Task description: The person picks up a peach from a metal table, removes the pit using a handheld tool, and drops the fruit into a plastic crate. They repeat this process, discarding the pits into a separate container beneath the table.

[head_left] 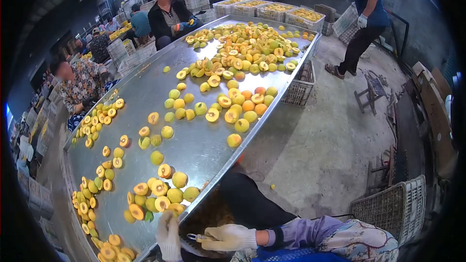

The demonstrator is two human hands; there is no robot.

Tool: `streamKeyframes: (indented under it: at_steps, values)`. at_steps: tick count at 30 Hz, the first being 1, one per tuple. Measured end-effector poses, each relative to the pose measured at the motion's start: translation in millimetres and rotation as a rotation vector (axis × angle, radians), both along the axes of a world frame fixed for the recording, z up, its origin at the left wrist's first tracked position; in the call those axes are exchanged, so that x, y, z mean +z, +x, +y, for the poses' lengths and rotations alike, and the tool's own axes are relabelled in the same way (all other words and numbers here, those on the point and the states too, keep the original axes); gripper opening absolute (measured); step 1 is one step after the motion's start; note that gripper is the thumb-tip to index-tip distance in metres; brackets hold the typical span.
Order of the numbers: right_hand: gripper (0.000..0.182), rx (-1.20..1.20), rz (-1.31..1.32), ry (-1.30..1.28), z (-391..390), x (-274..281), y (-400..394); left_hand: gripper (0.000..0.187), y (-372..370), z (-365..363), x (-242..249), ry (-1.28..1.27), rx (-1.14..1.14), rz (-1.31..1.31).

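My left hand [168, 237], in a white knit glove, reaches up at the near table edge. Its fingers are closed together against a yellow peach half [176, 208]; the glove partly hides their grip. To its right, my right hand [229, 237], also gloved, is closed around the handle of a small pitting tool with a metal loop [198, 237]. The loop points left toward my other hand. Just beyond my left hand lies a cluster of whole and cut peaches [158, 189], several with the stone showing. A green leaf [149, 216] sits among them.
The sloping metal table [204, 153] bears more peaches, heaped [257, 43] at its far end. Filled crates [303, 18] stand behind it. Co-workers sit along the left; another person [368, 14] stands at right. A stool [371, 92] and a crate [391, 208] are at right.
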State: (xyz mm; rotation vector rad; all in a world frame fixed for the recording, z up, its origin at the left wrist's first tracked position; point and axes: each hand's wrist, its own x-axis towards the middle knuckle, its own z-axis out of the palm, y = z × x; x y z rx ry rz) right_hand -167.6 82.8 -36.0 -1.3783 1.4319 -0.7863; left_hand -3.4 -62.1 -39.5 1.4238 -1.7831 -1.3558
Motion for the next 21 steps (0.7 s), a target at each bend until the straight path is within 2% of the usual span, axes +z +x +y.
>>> streamKeyframes:
  at_steps: [1,3,4,5,6,10,12,16,18,19,21]
  values:
    - [0.045,-0.001,-0.016,-0.04,-1,-2,-2,0.031,0,-18,-25,-0.357,-0.026,-0.108]
    - [0.046,0.022,-0.016,-0.024,-4,-2,-7,0.035,-3,-52,-56,-0.644,-0.096,-0.351]
    - [0.047,0.023,-0.058,0.029,-5,-6,-7,0.035,-3,-67,-76,-0.645,-0.099,-0.346]
    - [0.048,0.024,-0.1,0.082,-6,-9,-8,0.037,-3,-81,-97,-0.786,-0.128,-0.481]
    - [0.052,0.029,-0.145,0.184,-8,-2,-13,0.039,-9,-85,-96,-0.927,-0.156,-0.617]
    - [0.054,0.034,-0.145,0.169,-13,-10,-12,0.039,-12,-93,-80,-0.751,-0.24,-0.677]
    - [0.054,0.092,-0.239,0.361,-19,14,-15,0.04,-11,-98,-70,-0.664,-0.323,-0.721]
    - [0.053,0.124,-0.3,0.33,-20,-4,-6,0.041,-13,-95,-55,-0.627,-0.454,-0.842]
    - [0.052,0.071,-0.243,0.152,-16,-29,4,0.039,-8,-92,-64,-0.758,-0.438,-0.815]
    - [0.052,0.071,-0.244,0.15,-15,-24,4,0.039,-4,-93,-71,-0.76,-0.437,-0.817]
    - [0.051,0.059,-0.331,0.248,-12,-8,0,0.043,4,-95,-81,-0.863,-0.336,-0.543]
